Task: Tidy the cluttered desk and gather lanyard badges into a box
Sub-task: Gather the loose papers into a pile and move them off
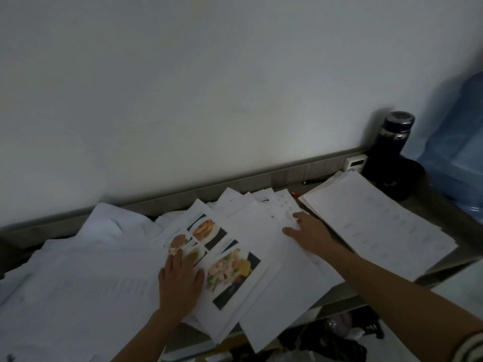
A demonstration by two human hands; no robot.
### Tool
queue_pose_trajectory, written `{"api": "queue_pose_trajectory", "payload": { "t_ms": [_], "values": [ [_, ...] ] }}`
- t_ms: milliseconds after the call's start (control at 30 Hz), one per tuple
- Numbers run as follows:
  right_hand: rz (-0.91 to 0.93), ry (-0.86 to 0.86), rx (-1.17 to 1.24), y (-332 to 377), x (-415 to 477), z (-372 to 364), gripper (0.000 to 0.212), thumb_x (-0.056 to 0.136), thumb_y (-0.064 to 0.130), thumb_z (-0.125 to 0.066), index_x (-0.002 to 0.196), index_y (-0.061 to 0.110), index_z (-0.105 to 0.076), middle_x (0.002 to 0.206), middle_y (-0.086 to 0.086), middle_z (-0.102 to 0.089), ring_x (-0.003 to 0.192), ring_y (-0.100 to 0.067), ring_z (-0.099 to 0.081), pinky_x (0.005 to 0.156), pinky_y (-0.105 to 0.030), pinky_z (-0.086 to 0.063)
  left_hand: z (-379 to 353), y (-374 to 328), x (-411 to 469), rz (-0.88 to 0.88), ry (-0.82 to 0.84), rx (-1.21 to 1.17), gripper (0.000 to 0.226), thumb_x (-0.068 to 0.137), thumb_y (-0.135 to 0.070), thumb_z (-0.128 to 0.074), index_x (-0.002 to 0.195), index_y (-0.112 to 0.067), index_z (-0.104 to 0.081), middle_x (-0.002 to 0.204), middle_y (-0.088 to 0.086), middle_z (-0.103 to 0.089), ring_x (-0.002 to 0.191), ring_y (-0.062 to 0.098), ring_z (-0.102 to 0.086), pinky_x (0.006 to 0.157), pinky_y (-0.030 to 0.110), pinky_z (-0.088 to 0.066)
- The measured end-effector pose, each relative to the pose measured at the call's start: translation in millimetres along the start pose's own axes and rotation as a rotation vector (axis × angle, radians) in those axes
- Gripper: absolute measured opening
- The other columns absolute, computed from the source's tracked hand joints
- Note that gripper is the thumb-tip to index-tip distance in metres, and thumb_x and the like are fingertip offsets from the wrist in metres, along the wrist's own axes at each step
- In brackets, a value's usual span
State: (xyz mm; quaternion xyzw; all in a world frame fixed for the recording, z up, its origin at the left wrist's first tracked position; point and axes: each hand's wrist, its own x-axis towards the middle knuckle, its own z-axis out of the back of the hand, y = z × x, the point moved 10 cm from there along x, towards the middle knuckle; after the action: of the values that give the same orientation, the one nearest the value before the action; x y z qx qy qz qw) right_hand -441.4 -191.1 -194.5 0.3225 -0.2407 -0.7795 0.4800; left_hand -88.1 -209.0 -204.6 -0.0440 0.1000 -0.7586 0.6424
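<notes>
Loose white sheets (264, 259) cover most of the desk (261, 178) in a spread pile. My left hand (180, 275) lies flat with straight fingers on a sheet printed with food photos (230, 273). My right hand (308, 233) reaches further back and rests on white sheets, its fingertips touching the edge of a sheet; its grip is hard to make out in the dim light. A neater stack of papers (376, 226) lies to the right of that hand. No lanyard badge or box shows.
A dark flask (392, 142) stands at the back right by the wall, beside a small white device (354, 163). A pen (313, 182) lies along the back edge. A blue plastic sheet (460, 142) hangs at the far right. Dark clutter (332, 338) sits below the desk front.
</notes>
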Motion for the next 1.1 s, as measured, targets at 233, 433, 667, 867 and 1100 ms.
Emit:
{"api": "queue_pose_trajectory", "payload": {
  "t_ms": [233,433,667,867,1100],
  "values": [
    [-0.044,0.003,0.014,44,-8,-57,0.088,0.08,0.049,-0.072,0.149,0.017,-0.027,0.148,-0.008,-0.04,0.132,-0.026,-0.042,0.106,-0.039,-0.035,-29,22,-12,-0.109,0.179,0.015,0.068,0.095,-0.061,-0.028,0.153,-0.033,-0.007,0.163,0.002,0.003,0.149,0.023,0.002,0.12,0.042,-0.006],
    [0.22,-0.291,-0.576,90,-16,-34,0.067,0.087,0.042,-0.062,0.144,0.022,-0.033,0.154,-0.011,-0.024,0.138,-0.03,-0.025,0.108,-0.044,-0.031,-21,-8,-5,-0.27,0.213,-0.072,0.061,0.097,-0.052,-0.038,0.152,-0.03,-0.02,0.162,-0.004,-0.003,0.149,0.015,-0.001,0.12,0.035,-0.006],
    [0.003,0.15,-0.172,83,-8,-91,0.087,0.079,0.055,-0.071,0.146,0.015,-0.033,0.145,-0.009,-0.045,0.128,-0.025,-0.047,0.102,-0.035,-0.039,16,82,-24,0.178,-0.079,-0.053,0.062,0.097,-0.051,-0.034,0.151,-0.023,-0.023,0.162,0.011,-0.006,0.149,0.033,-0.002,0.119,0.049,-0.005],
    [-0.066,0.307,0.061,93,-12,-140,0.027,0.08,0.035,-0.077,0.095,0.023,-0.057,0.117,-0.005,-0.065,0.079,-0.007,-0.058,0.058,-0.013,-0.043,-21,58,-51,0.006,0.14,0.05,0.066,0.096,-0.06,-0.018,0.154,-0.028,-0.009,0.163,0.005,0.003,0.149,0.026,0.001,0.119,0.043,-0.003],
    [-0.015,0.201,0.279,100,-9,-105,0.011,0.088,0.02,-0.068,0.099,0.019,-0.065,0.088,0.004,-0.067,0.072,-0.008,-0.064,0.047,-0.014,-0.046,14,59,-51,0.067,-0.068,-0.289,0.051,0.099,-0.047,-0.035,0.148,-0.03,-0.029,0.159,-0.004,-0.017,0.145,0.015,-0.017,0.118,0.032,-0.01]
  ]
}}
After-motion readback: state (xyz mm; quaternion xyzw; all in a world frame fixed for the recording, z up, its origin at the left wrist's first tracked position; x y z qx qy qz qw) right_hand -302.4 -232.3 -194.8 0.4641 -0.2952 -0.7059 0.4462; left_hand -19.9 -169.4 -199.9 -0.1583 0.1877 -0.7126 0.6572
